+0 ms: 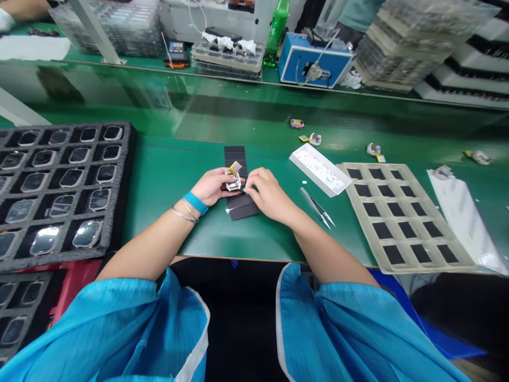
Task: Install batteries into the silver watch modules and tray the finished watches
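My left hand [212, 187] is closed around a small silvery part with a yellow tab [234, 175], holding it just above a black strip of dark pads [234, 155] that lies on the green bench. My right hand [268, 195] rests beside it, fingers curled and pinched against the same part and the strip's near end [243, 209]. What the right fingertips grip is hidden. A pair of metal tweezers [318, 208] lies on the bench just right of my right hand.
A black foam tray of watch-like cases [119, 212] fills the left. A beige tray with dark pockets [401, 217] sits right, a white shallow box [320, 170] behind the tweezers. Small loose parts [315, 139] are scattered farther back. A blue machine [314, 63] and stacked trays line the rear.
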`<state>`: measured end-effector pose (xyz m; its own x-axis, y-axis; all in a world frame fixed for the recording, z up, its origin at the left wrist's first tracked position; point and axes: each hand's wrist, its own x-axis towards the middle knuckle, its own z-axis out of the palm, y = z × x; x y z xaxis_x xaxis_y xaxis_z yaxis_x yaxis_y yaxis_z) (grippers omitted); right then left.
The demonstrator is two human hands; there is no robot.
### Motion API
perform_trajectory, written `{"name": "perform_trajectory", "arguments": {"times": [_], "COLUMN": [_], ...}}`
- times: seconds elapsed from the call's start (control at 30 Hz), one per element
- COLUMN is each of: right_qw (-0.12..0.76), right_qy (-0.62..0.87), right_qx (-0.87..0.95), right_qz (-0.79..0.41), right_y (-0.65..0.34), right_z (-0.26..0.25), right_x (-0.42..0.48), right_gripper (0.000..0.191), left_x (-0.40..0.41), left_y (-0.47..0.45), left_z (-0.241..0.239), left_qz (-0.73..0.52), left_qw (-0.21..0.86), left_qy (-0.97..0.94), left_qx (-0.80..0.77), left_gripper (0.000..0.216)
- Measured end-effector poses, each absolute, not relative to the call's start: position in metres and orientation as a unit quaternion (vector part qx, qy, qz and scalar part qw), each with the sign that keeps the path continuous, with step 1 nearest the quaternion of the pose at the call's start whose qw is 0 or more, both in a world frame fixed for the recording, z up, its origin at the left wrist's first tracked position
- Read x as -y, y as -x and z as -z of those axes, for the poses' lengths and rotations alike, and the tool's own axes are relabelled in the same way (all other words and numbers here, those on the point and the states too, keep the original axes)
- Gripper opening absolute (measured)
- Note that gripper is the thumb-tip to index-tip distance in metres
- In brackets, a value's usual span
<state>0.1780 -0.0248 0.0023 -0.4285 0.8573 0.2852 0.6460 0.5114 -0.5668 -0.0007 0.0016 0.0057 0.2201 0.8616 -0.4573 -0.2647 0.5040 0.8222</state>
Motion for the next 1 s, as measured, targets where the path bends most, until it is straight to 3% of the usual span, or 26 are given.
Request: {"name": "perform_trajectory", "arguments": {"times": [0.1, 0.2, 0.37, 1.0], "right_qw": [0.446, 0.506, 0.481, 0.444], "right_qy": [0.402, 0.390, 0.405, 0.395], "right_qx": [0.777, 0.716, 0.662, 0.711], "right_qz": [-0.188, -0.282, -0.407, -0.376], "right_y": [-0.180, -0.178, -0.174, -0.173], "right_z": [-0.007, -0.002, 0.010, 0.005], "right_x": [0.025, 0.023, 0.017, 0.021], "right_gripper": [0.009, 0.012, 0.019, 0.019], "left_x": [0.000, 0.003, 0.008, 0.011], "left_y": [-0.002, -0.006, -0.010, -0.012], "left_z": [-0.008, -0.011, -0.016, -0.018], "left_qz": [-0.399, -0.399, -0.389, -0.370], "left_qw": [0.698, 0.687, 0.688, 0.696], "left_qy": [-0.321, -0.338, -0.348, -0.356], "left_qx": [-0.501, -0.505, -0.505, -0.503], "left_gripper": [0.015, 0.015, 0.014, 0.009]}}
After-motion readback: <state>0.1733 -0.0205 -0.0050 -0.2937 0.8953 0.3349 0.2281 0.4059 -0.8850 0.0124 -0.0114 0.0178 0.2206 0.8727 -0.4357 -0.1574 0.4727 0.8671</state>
